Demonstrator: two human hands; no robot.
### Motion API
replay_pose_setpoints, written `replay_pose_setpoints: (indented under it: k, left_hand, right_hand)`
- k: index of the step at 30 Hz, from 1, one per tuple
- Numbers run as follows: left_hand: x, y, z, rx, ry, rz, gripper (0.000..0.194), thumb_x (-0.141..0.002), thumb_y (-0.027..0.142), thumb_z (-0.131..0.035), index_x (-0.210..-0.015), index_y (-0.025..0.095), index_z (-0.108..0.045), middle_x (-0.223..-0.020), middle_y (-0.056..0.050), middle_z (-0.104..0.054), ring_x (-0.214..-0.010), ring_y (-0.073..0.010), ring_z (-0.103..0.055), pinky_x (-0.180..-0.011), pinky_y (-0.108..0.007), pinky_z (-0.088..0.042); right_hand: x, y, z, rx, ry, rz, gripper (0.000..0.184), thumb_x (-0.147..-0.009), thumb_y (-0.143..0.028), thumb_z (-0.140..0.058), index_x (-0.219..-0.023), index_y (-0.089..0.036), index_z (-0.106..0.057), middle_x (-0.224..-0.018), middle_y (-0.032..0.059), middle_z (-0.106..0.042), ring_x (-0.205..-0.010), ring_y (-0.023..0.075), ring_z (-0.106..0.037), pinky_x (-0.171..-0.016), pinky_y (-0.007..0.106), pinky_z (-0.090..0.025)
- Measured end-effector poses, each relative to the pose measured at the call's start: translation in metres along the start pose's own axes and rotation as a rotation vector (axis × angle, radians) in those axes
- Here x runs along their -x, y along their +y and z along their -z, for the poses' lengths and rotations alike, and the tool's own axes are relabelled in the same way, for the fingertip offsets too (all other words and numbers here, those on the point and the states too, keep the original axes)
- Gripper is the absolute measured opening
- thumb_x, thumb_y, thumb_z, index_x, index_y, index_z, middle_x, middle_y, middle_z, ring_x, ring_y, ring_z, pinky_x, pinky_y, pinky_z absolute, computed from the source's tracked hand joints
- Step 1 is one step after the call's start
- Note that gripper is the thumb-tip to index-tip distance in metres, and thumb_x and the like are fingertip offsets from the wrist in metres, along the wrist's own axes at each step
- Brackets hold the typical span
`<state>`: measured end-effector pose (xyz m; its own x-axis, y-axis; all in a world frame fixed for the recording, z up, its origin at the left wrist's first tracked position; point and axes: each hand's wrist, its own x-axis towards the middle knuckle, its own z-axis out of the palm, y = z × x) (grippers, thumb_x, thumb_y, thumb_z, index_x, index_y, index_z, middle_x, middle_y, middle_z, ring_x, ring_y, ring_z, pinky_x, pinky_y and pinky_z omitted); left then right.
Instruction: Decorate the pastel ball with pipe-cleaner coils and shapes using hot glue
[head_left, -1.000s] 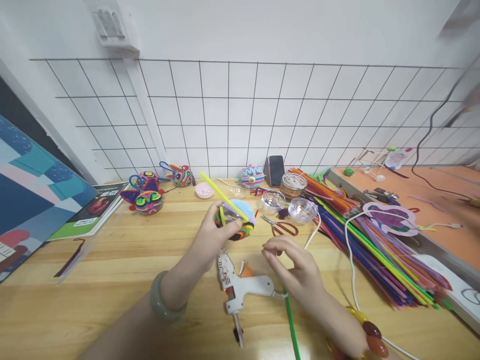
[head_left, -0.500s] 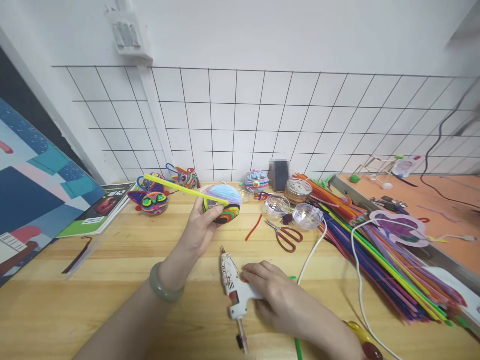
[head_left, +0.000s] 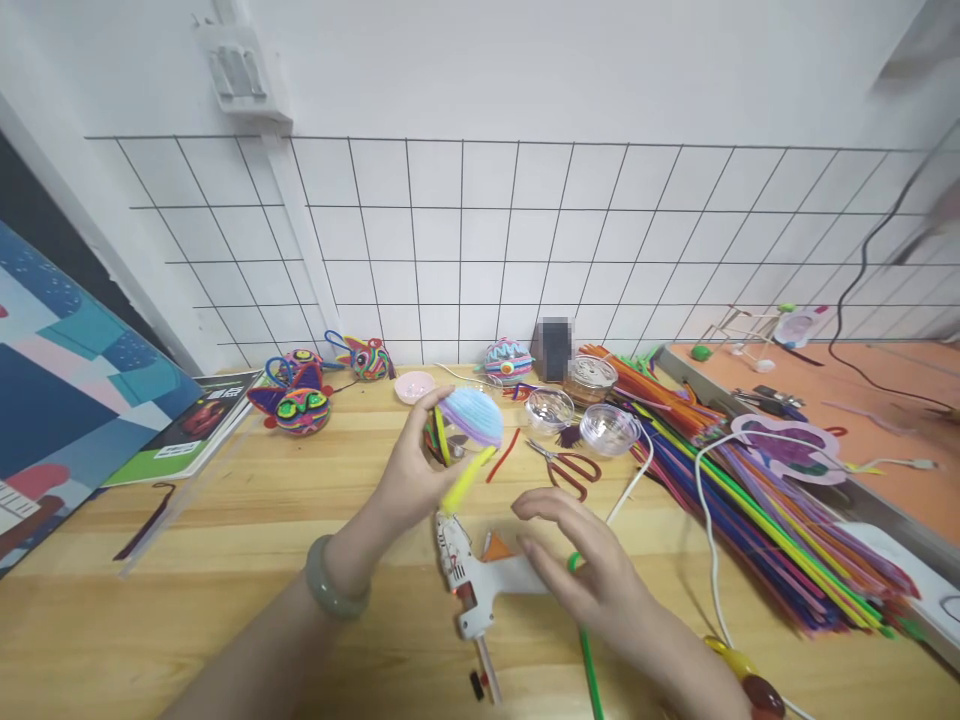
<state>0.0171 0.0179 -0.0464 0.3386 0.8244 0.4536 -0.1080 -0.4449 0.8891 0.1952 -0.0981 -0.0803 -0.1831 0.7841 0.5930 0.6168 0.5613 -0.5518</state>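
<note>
Ball [head_left: 471,415] and yellow strip [head_left: 469,482] have just turned in the left hand [head_left: 412,460]: a moment earlier the strip sticks out long toward the upper left, and now it slants down toward the bench [head_left: 225,560], its lower end near the nozzle of the glue gun [head_left: 457,560]. Whether that end touches the nozzle is impossible to tell, as the strip is blurred. The ball is up off the bench, a little farther right than before, with its pale blue and lilac side facing up. The left hand is closed around its near left side, fingers curled behind and thumb in front; the strip passes by the thumb, but how firmly it is pinched there is unclear. The right hand [head_left: 592,570] changes too. It covers the handle of the glue gun in the previous view; now it is clear of it, with thumb and fingers well parted and nothing visible between them. The gun still lies on its side on the bench, so the right hand seems free to help with the strip, whose lower end looks loose. Of the 2 hands, only the left supports the work. Beyond the right hand, the red strip [head_left: 503,455] and scissors [head_left: 553,457] lie untouched.
</note>
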Motion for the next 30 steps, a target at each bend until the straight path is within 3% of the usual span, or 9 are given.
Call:
replay_pose_setpoints:
  k: [3,8,13,19,30]
  left_hand:
    - [0.008,0.001,-0.005,-0.239,-0.080,-0.127,0.069,-0.071,0.021,-0.070,-0.132,0.027,-0.039,-0.135,-0.009,-0.045,-0.125,-0.0253,-0.045,-0.107,-0.042,-0.035]
    - [0.016,0.007,-0.011,-0.406,-0.223,-0.287,0.070,-0.071,0.018,-0.068,-0.133,0.028,-0.037,-0.138,-0.009,-0.041,-0.132,-0.0256,-0.037,-0.111,-0.041,-0.029]
    - [0.018,0.007,-0.016,-0.426,-0.217,-0.297,0.070,-0.072,0.020,-0.068,-0.133,0.027,-0.035,-0.136,-0.009,-0.042,-0.130,-0.0251,-0.038,-0.111,-0.041,-0.031]
    - [0.017,0.004,-0.018,-0.405,-0.204,-0.279,0.069,-0.072,0.022,-0.069,-0.133,0.027,-0.036,-0.135,-0.009,-0.044,-0.129,-0.0265,-0.040,-0.110,-0.044,-0.032]
    - [0.016,0.002,-0.018,-0.337,-0.184,-0.236,0.068,-0.070,0.022,-0.069,-0.132,0.026,-0.040,-0.134,-0.009,-0.046,-0.128,-0.0268,-0.041,-0.109,-0.044,-0.031]
  right_hand:
    - [0.001,0.005,-0.004,0.079,0.193,0.050,0.026,-0.087,-0.012,-0.056,-0.111,-0.021,-0.052,-0.096,0.0079,-0.063,-0.093,0.0210,-0.061,-0.080,0.036,-0.052]
    - [0.000,0.004,-0.002,0.160,0.194,0.172,0.040,-0.087,-0.007,-0.053,-0.125,-0.020,-0.049,-0.103,0.0109,-0.063,-0.096,0.0222,-0.059,-0.079,0.037,-0.051]
    - [0.000,0.000,0.002,0.194,0.196,0.225,0.030,-0.086,-0.005,-0.053,-0.111,-0.021,-0.060,-0.086,0.0067,-0.062,-0.077,0.0184,-0.060,-0.064,0.033,-0.049]
    - [-0.002,-0.003,0.006,0.261,0.258,0.268,0.030,-0.086,-0.005,-0.053,-0.108,-0.022,-0.063,-0.103,0.0120,-0.064,-0.093,0.0228,-0.061,-0.074,0.040,-0.050]
    - [-0.002,-0.002,0.007,0.225,0.267,0.283,0.029,-0.084,-0.004,-0.054,-0.107,-0.021,-0.063,-0.091,0.0096,-0.068,-0.085,0.0218,-0.063,-0.072,0.040,-0.050]
